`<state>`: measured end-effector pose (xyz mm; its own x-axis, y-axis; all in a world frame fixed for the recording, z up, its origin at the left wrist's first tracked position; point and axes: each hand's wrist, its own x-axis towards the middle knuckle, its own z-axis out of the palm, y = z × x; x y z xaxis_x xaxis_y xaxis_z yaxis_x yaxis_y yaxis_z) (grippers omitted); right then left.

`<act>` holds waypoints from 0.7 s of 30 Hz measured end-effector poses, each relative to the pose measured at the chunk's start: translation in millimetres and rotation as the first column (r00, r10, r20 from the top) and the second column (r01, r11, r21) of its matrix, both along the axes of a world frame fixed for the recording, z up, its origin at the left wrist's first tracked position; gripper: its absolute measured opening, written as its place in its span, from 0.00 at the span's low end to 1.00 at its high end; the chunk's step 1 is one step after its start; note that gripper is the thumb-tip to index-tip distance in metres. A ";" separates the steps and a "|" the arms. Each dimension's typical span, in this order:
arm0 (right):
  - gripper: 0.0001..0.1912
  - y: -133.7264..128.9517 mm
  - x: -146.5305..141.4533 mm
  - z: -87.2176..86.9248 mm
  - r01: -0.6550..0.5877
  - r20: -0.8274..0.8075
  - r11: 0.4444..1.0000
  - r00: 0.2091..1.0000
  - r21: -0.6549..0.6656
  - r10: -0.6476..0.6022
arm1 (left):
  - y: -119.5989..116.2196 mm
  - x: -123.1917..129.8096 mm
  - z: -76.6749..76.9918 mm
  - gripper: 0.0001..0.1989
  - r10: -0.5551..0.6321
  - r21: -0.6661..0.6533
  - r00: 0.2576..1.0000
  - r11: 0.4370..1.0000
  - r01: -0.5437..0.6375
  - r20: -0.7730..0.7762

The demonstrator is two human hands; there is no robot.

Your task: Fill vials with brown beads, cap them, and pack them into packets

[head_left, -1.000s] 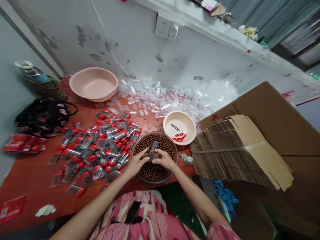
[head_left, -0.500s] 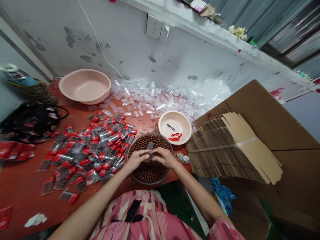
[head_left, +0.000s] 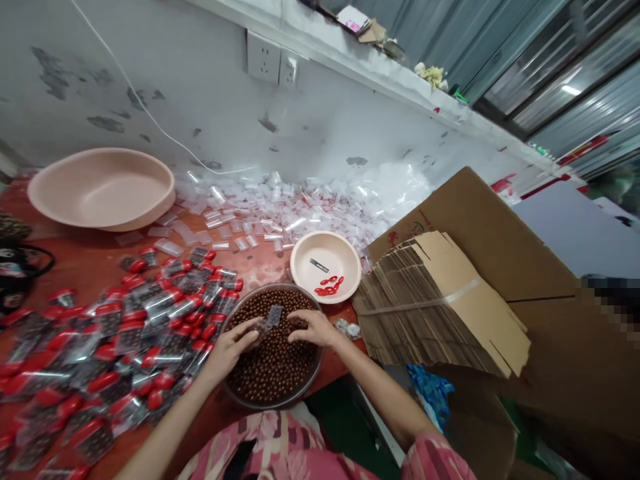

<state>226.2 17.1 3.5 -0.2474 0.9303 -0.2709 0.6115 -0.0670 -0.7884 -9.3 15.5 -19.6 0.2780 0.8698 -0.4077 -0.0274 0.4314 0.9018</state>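
A round bowl (head_left: 231,393) full of brown beads (head_left: 270,373) stands at the table's front edge. Over its left side, my left hand (head_left: 235,345) pinches a small clear container (head_left: 259,328). A small clear piece with dark dots (head_left: 275,315) shows just right of that container, above the beads. My right hand (head_left: 315,329) is over the bowl's right side, fingers apart and curved, with nothing seen in them. Behind the bowl, a cream dish (head_left: 300,260) holds red caps (head_left: 329,288) and a dark strip (head_left: 319,266).
Many red-capped clear containers (head_left: 130,333) cover the table's left. A pink basin (head_left: 100,190) stands at the back left. Clear empty containers (head_left: 300,210) lie along the wall. Bundled cardboard (head_left: 425,303) and a large box (head_left: 500,247) are at the right.
My hands have moved apart; the container stays in my left hand, and my right hand has come away from it. The view has turned to the right.
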 end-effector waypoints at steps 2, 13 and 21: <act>0.17 23.6 23.0 -5.5 0.156 0.149 0.988 0.976 0.018 -0.157 | 1.5 1.5 -2.0 0.24 0.043 -0.033 0.999 0.999 -0.042 0.013; 0.15 118.9 105.8 -72.4 0.663 0.504 0.744 0.673 -0.087 -0.541 | 2.5 21.6 -9.8 0.17 0.084 -0.197 0.992 0.978 -0.064 0.095; 0.12 121.2 107.3 -66.6 0.654 0.322 0.750 0.735 -0.101 -0.597 | 6.2 29.2 -5.6 0.16 0.185 -0.301 0.957 0.947 -0.113 0.224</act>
<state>333.5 138.3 -63.1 0.4756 0.7683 -0.4283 0.5484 -0.6397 -0.5386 19.8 21.7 -25.1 0.2772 0.7677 -0.5777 -0.3164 0.6407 0.6996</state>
